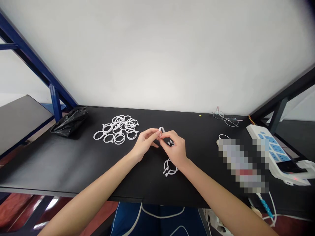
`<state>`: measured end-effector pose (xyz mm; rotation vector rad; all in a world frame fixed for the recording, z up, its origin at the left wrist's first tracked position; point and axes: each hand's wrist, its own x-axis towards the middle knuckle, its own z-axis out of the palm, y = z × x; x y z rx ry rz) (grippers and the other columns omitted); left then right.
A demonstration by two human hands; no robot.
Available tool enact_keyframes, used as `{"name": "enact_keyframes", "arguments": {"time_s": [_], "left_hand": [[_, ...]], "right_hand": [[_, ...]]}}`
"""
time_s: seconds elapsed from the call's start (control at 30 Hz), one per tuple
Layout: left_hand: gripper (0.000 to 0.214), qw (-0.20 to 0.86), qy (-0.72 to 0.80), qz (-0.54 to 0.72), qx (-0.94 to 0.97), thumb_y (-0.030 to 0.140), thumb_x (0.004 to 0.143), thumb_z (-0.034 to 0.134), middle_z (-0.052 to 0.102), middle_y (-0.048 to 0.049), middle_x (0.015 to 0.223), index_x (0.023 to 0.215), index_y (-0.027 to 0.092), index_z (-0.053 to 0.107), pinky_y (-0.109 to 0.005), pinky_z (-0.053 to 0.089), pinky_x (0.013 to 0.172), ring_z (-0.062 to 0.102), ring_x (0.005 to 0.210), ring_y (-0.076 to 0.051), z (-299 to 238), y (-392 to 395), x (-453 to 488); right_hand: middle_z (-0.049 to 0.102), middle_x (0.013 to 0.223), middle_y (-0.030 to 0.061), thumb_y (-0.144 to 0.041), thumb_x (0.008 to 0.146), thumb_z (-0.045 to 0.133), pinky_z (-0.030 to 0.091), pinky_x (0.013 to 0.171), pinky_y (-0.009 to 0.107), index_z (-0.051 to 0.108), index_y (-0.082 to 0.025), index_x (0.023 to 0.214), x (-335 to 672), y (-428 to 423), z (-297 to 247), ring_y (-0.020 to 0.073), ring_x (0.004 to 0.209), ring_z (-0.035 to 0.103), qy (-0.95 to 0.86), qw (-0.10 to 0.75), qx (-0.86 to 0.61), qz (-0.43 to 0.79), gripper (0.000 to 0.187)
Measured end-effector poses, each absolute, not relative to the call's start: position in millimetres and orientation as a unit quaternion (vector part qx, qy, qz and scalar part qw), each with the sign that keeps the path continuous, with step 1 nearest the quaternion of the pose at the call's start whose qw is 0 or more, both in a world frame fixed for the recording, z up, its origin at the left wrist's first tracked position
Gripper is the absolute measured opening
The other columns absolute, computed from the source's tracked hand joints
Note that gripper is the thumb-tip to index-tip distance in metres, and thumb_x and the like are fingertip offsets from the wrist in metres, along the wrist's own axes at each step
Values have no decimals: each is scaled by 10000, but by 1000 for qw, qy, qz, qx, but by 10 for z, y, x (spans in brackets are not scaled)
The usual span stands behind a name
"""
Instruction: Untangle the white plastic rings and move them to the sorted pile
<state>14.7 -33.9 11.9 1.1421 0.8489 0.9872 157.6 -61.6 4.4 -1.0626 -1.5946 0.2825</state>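
Observation:
Over the middle of a black table (73, 160), my left hand (145, 144) and my right hand (174, 149) meet, both pinching one small white plastic ring (161, 130) between their fingertips. Another small white piece (170, 143) shows by my right hand's fingers. Just below my right wrist lies a white ring (169, 167) on the table. A pile of several white rings (118, 130) lies to the left, beyond my left hand.
A crumpled black plastic bag (70, 121) sits at the table's left end. Wire-framed glasses (227, 118) lie at the back right. A white power strip with blue sockets (275, 152) and white cables sit at the right. A blurred patch covers something beside it.

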Motion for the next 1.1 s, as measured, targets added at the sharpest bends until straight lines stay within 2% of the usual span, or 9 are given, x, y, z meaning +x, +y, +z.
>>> {"name": "enact_keyframes", "arguments": {"time_s": [0.13,0.23,0.3,0.5,0.67,0.8,0.9,1.03,1.1], "left_hand": [[281,627,392,450,501,419,782,689,629,-61,1046,916,172,674,-202,529,623,607,911,-165,115,-344,144],[242,628,365,471,500,401,798,679,548,-63,1292,870,172,644,-248,553,718,600,1035,-195,118,-342,137],[239,648,332,464,505,397,831,646,528,-79,1336,842,160,620,-282,561,750,594,1080,-219,126,-341,127],[259,683,297,435,506,411,872,603,615,-100,1220,870,153,580,-291,573,707,635,935,-181,143,-351,108],[283,677,314,422,514,442,869,596,639,-80,1136,946,171,600,-277,588,680,631,890,-158,145,-365,120],[290,671,326,449,492,451,855,609,638,-87,1138,949,177,586,-257,595,610,637,935,-186,133,-342,112],[317,699,321,464,439,469,857,596,638,-90,1133,1035,208,566,-253,590,534,637,985,-219,115,-302,98],[364,726,311,476,388,498,857,581,651,-67,1008,1094,222,572,-238,572,480,654,899,-202,109,-252,84],[385,732,311,472,380,522,865,556,646,-69,985,1076,203,601,-218,558,467,647,860,-184,115,-240,81]], "right_hand": [[694,763,11,-114,831,618,528,681,299,680,-235,791,1582,-609,58,171,758,629,-688,575,-425,123,142],[693,787,15,-116,834,617,533,683,299,691,-237,810,1591,-612,61,164,750,630,-683,577,-420,154,144],[681,781,11,-142,832,630,541,693,303,689,-235,806,1592,-618,52,157,723,637,-674,576,-422,188,114],[696,838,16,-151,805,652,561,747,311,676,-231,788,1568,-641,32,163,767,680,-671,577,-404,232,86],[669,776,0,-148,797,645,533,915,384,661,-228,782,1556,-654,62,150,709,668,-677,579,-405,208,83],[685,859,33,-183,826,624,572,787,350,663,-224,878,1558,-675,71,179,799,675,-671,568,-426,214,76],[690,927,49,-176,849,593,576,717,329,650,-223,904,1554,-675,57,189,851,673,-655,579,-442,200,93],[669,1071,81,-165,820,613,569,686,325,641,-219,908,1553,-645,40,219,976,646,-656,578,-463,144,108],[679,1047,81,-181,811,633,569,685,329,646,-220,957,1561,-628,32,221,965,648,-653,563,-487,135,152]]}}
